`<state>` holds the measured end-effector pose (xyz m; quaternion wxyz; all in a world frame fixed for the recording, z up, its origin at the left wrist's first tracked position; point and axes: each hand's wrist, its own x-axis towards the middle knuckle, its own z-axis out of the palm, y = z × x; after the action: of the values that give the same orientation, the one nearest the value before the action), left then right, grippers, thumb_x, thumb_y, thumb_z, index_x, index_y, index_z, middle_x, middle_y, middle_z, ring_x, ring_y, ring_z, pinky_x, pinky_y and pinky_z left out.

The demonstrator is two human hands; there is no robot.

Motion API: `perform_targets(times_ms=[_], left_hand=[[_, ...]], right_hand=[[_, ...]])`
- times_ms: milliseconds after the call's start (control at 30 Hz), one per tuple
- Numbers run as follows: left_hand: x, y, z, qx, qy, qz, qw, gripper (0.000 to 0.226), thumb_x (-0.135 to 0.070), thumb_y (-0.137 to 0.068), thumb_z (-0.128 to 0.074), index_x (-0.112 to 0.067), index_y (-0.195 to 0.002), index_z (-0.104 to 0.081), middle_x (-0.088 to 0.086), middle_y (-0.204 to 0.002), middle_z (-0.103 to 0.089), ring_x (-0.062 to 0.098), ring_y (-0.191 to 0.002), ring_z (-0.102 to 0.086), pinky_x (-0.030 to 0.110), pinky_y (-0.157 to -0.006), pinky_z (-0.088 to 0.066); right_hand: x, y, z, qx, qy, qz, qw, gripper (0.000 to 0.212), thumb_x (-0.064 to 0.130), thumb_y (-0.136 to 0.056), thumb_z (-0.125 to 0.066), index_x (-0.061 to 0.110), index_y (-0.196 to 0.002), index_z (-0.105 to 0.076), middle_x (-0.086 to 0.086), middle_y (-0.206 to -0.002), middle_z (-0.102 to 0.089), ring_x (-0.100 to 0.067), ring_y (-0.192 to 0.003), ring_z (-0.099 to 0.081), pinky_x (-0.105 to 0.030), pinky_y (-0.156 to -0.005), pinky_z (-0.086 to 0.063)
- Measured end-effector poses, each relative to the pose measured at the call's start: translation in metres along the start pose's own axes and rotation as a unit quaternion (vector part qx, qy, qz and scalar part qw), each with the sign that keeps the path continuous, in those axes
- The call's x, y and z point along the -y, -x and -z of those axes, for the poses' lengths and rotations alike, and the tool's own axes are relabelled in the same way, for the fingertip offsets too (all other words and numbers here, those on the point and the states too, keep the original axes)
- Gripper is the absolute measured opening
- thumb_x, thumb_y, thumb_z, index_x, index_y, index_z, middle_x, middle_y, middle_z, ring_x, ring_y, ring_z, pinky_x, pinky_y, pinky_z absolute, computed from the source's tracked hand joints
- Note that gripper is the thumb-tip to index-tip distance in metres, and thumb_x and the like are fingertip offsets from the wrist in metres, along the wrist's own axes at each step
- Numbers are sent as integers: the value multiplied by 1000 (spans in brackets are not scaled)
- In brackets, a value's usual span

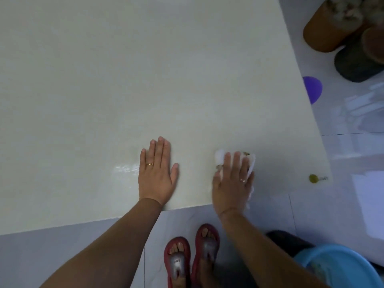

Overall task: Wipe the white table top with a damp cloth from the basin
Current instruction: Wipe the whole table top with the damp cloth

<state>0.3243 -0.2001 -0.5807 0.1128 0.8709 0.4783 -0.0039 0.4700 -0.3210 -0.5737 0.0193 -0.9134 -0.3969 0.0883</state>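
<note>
Head view, looking down on the white table (124, 80) and the floor (353, 152) beyond its near edge.

Left grip (156, 175): fingers straight and close together, palm flat on the table, holding nothing; a ring (150, 164) sits on one finger. A wet, shiny streak (124, 169) lies on the table just to the left of this grip.

Right grip (232, 183): fingers extended and pressing down on the white cloth (220, 155), not curled round it; the outline is slightly blurred. The cloth lies bunched beneath this grip on the table, close to the near edge, showing past the fingertips and along the grip's right side, with small brown marks on it. The two grips lie side by side, apart.

To the right of the right grip, near the table's corner, is a yellow spot (313, 178).

The blue basin (336, 265) stands on the floor, nearer the person than the right grip and to its right, partly hidden by the forearm.

Below and between the two grips, a pair of red sandals (177, 260) on the person's feet.

Far beyond the right grip, off the table: brown pots (328, 26) and a purple object (312, 88).
</note>
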Motion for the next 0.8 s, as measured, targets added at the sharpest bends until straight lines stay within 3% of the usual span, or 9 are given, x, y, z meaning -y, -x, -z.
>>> perform_targets(times_ms=[67, 167, 233, 400, 500, 567, 667, 733, 800], left_hand=[[-4, 3, 2, -8, 3, 11, 1000, 64, -42, -97, -21, -8, -151, -20, 11, -159, -16, 25, -147, -10, 39, -120, 4], [-29, 16, -4, 1, 38, -14, 999, 64, -43, -97, -23, -8, -152, -19, 10, -159, -14, 26, -148, -9, 41, -119, 1], [-45, 28, -13, 14, 41, -33, 999, 66, -46, -97, -22, -10, -152, -17, 9, -160, -12, 26, -148, -7, 43, -119, -3], [-48, 32, -29, 17, 7, -29, 999, 69, -51, -97, -17, -11, -153, -10, 6, -161, -5, 22, -149, 0, 42, -120, -1], [-51, 32, -28, 18, 5, -24, 1000, 70, -50, -96, -22, -10, -153, -14, 7, -161, -8, 23, -149, -3, 43, -120, -2], [-51, 32, -28, 20, 3, -24, 1000, 70, -50, -96, -23, -9, -153, -16, 8, -160, -9, 23, -149, -4, 43, -120, -3], [-50, 33, -27, 22, 4, -24, 999, 69, -49, -96, -23, -9, -152, -17, 8, -161, -10, 23, -149, -4, 44, -120, -4], [-51, 33, -25, 31, 2, -22, 999, 69, -49, -96, -22, -10, -153, -16, 7, -161, -9, 22, -149, -4, 43, -120, -4], [-52, 32, -22, 39, 4, -23, 999, 69, -49, -96, -21, -10, -152, -16, 7, -161, -8, 22, -149, -3, 43, -120, -2]], right_hand=[[13, 20, -5, 12, 22, 81, 996, 60, 39, -93, -24, 18, -149, -25, -9, -156, -23, -32, -144, -21, -55, -114, -19], [-21, 16, -9, 32, 45, 245, 968, 58, 38, -94, -31, 22, -149, -27, -4, -157, -25, -28, -145, -20, -55, -113, -24], [-57, 1, -7, 18, 54, 280, 958, 57, 36, -92, -36, 22, -147, -32, -3, -156, -27, -26, -145, -21, -52, -113, -24], [-121, -27, 10, 2, 23, 114, 993, 60, 39, -93, -27, 17, -148, -29, -8, -156, -24, -29, -145, -19, -52, -115, -18], [-84, -22, 4, -17, -28, -75, 997, 62, 41, -93, -24, 19, -151, -18, -9, -159, -15, -30, -146, -11, -51, -116, -8], [-46, -11, -3, -7, -36, -102, 994, 62, 40, -95, -28, 20, -152, -11, -7, -160, -8, -30, -147, -6, -52, -116, -5], [-33, 6, -7, 29, 26, 80, 996, 62, 42, -94, -24, 21, -151, -13, -4, -160, -7, -28, -147, -8, -52, -117, -8], [-64, -6, 0, 34, 48, 222, 973, 60, 40, -92, -30, 21, -149, -26, -5, -158, -21, -28, -145, -18, -54, -114, -22], [-110, -23, 6, 23, 72, 285, 956, 58, 37, -92, -35, 20, -147, -31, -6, -155, -28, -28, -144, -24, -53, -110, -28]])
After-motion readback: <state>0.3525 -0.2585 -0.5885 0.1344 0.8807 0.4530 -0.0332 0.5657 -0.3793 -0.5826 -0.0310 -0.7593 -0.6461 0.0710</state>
